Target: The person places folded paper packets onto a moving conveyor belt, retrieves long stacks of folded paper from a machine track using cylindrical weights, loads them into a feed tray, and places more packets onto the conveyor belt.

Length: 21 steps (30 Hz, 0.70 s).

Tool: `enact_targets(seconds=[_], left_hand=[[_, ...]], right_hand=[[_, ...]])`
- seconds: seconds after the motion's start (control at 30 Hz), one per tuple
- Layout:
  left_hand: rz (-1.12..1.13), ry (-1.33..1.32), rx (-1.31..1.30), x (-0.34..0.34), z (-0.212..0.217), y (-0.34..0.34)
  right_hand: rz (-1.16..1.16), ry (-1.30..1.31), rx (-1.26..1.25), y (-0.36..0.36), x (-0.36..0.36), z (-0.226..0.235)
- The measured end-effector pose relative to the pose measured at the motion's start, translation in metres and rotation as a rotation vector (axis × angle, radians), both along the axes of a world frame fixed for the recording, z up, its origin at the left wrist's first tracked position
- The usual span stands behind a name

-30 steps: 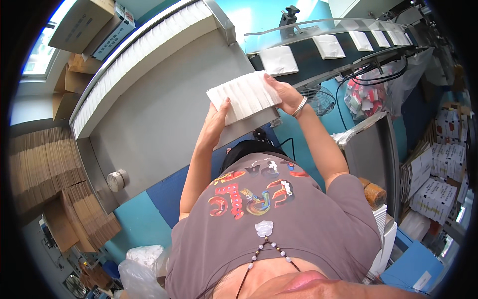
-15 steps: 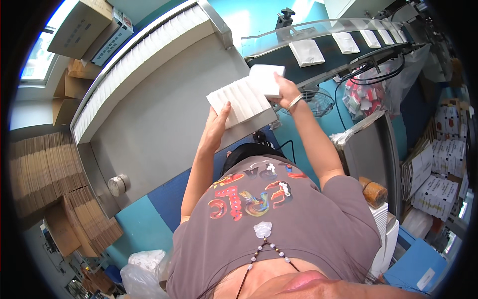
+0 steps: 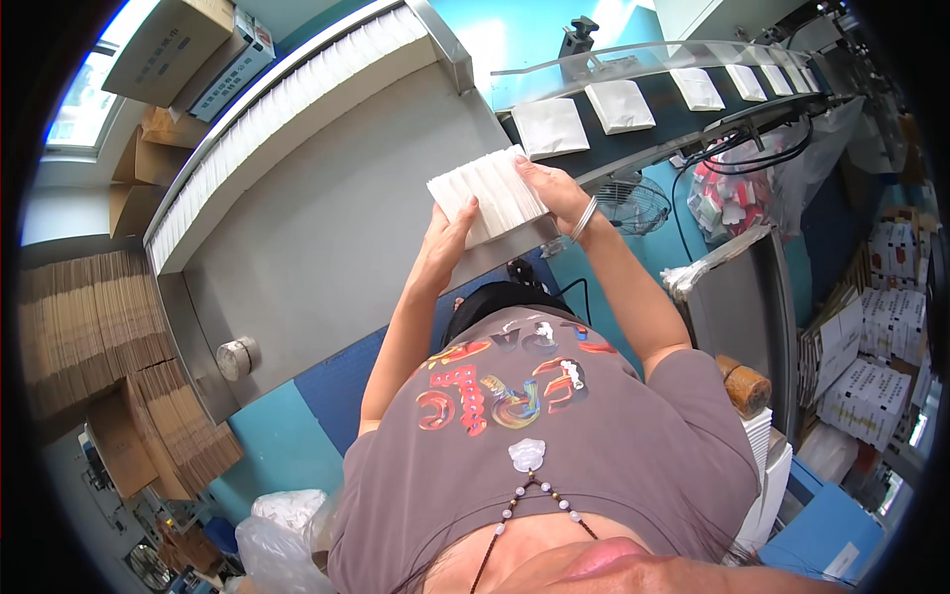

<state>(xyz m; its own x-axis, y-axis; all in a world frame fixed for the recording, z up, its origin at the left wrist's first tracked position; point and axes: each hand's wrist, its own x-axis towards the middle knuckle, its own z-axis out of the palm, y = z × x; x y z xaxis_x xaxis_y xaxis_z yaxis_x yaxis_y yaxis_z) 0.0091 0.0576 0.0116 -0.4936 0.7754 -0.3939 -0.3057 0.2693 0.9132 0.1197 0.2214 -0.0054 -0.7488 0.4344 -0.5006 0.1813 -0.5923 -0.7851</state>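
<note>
Both hands are closed on a stack of white packets (image 3: 487, 195), held up over the grey worktop (image 3: 327, 247) near its far edge. The left hand (image 3: 450, 230) grips the stack from its near-left corner, fingers curled onto the face with the thumb beneath; the right hand (image 3: 552, 190) clamps the right end, fingers wrapped over the edge. As far as can be judged, a batch has been gathered and squared into one block, but it has not yet been set down anywhere; the stack is in the air, touching only the hands. The stack looks like many thin flat white sachets pressed side by side, their edges showing as fine parallel ridges, the whole block tilted so its left end sits higher. Just beyond the right hand runs a dark conveyor belt (image 3: 594, 129) carrying more single white packets (image 3: 618, 104) spaced apart, so more remain to be picked up. Beyond the left hand, a long row of white packets stands on edge in a tray (image 3: 287, 99) along the worktop's far side.
</note>
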Motion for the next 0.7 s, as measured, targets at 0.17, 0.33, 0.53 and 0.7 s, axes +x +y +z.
enact_targets(seconds=[0.17,0.33,0.53,0.7], left_hand=[[0.015,-0.071,0.047,0.004,0.002,-0.001],[0.04,-0.108,0.08,0.007,-0.009,-0.008],[0.063,-0.085,0.047,0.005,-0.001,-0.01],[0.091,-0.036,0.052,0.005,-0.002,-0.011]], right_hand=[[0.136,-0.078,0.243,-0.001,0.008,-0.002],[0.208,-0.237,0.712,-0.01,0.005,-0.015],[0.145,-0.219,0.618,-0.015,-0.003,-0.018],[0.054,-0.179,0.467,-0.002,-0.006,-0.042]])
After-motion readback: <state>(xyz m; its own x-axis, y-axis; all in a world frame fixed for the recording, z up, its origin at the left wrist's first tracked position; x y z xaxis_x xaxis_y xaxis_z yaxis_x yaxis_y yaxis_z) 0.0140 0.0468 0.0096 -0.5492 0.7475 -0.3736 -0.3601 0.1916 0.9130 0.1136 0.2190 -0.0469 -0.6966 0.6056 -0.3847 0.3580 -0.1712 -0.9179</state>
